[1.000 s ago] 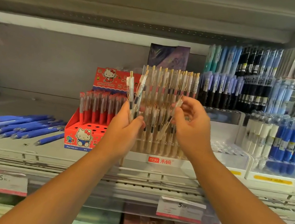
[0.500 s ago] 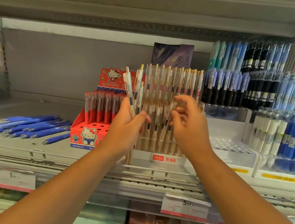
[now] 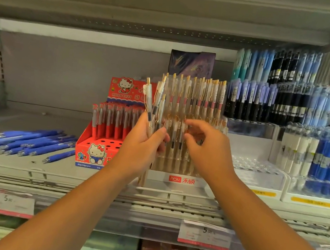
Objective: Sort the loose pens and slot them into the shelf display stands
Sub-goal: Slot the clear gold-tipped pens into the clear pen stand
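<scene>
Shelf (image 3: 50, 122): we see a flat deck of grey painted metal. A thin wire rail runs along its front edge.
Tiered racks (image 3: 252, 100): these stand toward the shelf's right end. They are clear plastic steps packed with upright blue, black and teal barrels.
Display stand (image 3: 181, 179): it sits mid-shelf, close to the front edge. It is transparent plastic with a white base strip bearing a red logo.
Stand pens (image 3: 195, 99): slim frosted-clear barrels with gold wire clips stand upright in close rows in the display stand.
Red box (image 3: 97, 152): a glossy cardboard box printed with a cartoon cat touches the stand's left side. Its top is punched with round holes and its back rows hold red pens.
Loose blue pens (image 3: 31, 141): a fan of matte blue barrels with clear tips lies flat toward the shelf's left front.
Left grip (image 3: 142, 149): its fingers and thumb are wrapped round the pen bundle, in front of the stand's left edge.
Right grip (image 3: 207, 154): it is loosely curved at the stand's lower rows. Thumb and forefinger are parted, and we see nothing pinched between them.
Pen bundle (image 3: 154, 105): a few clear, gold-clipped pens splay upward from the left grip.
</scene>
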Action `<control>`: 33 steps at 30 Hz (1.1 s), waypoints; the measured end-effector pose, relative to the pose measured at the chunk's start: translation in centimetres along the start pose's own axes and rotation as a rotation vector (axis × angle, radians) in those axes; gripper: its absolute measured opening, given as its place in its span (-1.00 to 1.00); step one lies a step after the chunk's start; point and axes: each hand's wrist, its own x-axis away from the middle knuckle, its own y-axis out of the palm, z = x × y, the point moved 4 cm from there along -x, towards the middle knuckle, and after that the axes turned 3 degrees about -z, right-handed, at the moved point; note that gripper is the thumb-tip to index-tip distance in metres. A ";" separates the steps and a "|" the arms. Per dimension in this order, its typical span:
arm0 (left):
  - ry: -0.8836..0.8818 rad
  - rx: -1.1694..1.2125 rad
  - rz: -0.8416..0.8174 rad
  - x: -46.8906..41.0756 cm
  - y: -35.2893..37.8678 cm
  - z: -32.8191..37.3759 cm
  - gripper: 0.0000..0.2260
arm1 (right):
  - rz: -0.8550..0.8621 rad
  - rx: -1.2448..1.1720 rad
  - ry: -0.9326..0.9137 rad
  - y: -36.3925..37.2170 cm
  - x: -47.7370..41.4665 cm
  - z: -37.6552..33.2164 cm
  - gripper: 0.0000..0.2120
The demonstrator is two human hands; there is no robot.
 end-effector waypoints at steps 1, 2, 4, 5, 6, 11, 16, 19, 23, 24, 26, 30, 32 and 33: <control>0.001 -0.001 -0.015 0.0 0.1 0.0 -0.84 | 0.030 0.024 -0.017 -0.2 0.0 -0.2 -0.70; 0.009 -0.003 -0.027 0.0 0.2 0.1 -0.84 | 0.069 0.040 -0.044 -0.4 0.0 -0.5 -0.69; 0.042 0.007 -0.040 0.1 0.2 0.4 -0.84 | 0.122 0.020 -0.132 -0.5 0.2 -1.4 -0.69; 0.060 0.018 -0.046 0.2 0.2 0.6 -0.83 | 0.106 -0.022 -0.180 -0.4 0.3 -1.9 -0.69; 0.075 0.029 -0.053 0.2 0.2 0.8 -0.84 | 0.054 -0.078 -0.218 -0.1 0.5 -2.3 -0.70; 0.068 0.065 -0.085 0.5 0.2 1.0 -0.82 | -0.202 -0.309 -0.177 0.9 0.9 -2.9 -0.70; 0.036 0.097 -0.105 0.4 0.5 0.8 -0.82 | -0.242 -0.465 -0.082 0.8 1.0 -2.6 -0.81; 0.025 0.105 -0.030 0.3 0.1 0.7 -0.76 | -0.260 -0.551 -0.064 1.0 1.0 -2.5 -0.85; -0.010 0.187 -0.007 0.2 0.0 0.6 -0.83 | -0.183 -0.690 -0.066 0.2 0.6 -2.2 -0.85; -0.014 0.183 -0.008 0.2 0.1 0.6 -0.84 | -0.127 -0.705 -0.067 -0.2 0.4 -2.1 -0.84; -0.017 0.149 -0.010 0.2 0.1 0.6 -0.84 | 0.000 -0.755 -0.042 -1.0 0.0 -1.6 -0.84; -0.037 0.180 -0.005 0.2 0.2 0.4 -0.87 | 0.224 -0.690 0.002 -2.2 -0.3 -0.5 -0.83; -0.051 0.179 -0.002 0.1 0.2 0.4 -0.88 | 0.295 -0.631 0.015 -2.7 -0.5 0.0 -0.81; -0.061 0.176 -0.004 0.1 0.1 0.4 -0.88 | 0.320 -0.613 0.027 -2.9 -0.6 0.2 -0.80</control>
